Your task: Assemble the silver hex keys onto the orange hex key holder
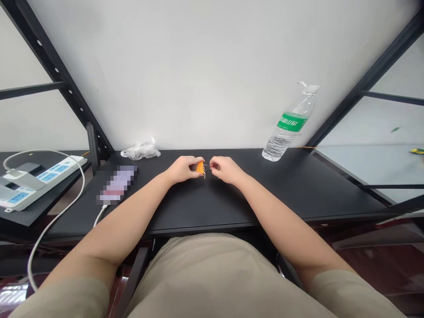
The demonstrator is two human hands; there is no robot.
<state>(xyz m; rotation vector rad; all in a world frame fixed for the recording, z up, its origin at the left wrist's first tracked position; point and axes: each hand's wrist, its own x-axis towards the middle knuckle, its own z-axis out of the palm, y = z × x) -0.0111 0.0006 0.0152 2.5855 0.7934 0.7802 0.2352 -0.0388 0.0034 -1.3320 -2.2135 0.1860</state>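
My left hand (182, 168) is closed around a hex key set, whose orange holder (200, 167) shows between thumb and fingers. Several thin metal keys run through the holder, and a bent key end pokes out at its lower right. Just to the right, my right hand (225, 169) is closed in a pinch at the tip of a thin metal hex key (207, 167) that reaches out from the holder. Both hands are low over the black table (202, 203), near its middle. My right fingertips partly hide the key's end.
A tall water bottle (288, 126) with a green label stands at the back right. Crumpled clear plastic (141, 149) lies at the back left, and a phone (116, 184) on a white cable is nearer. Farther left is a power strip (43, 181). Dark metal frames flank the table.
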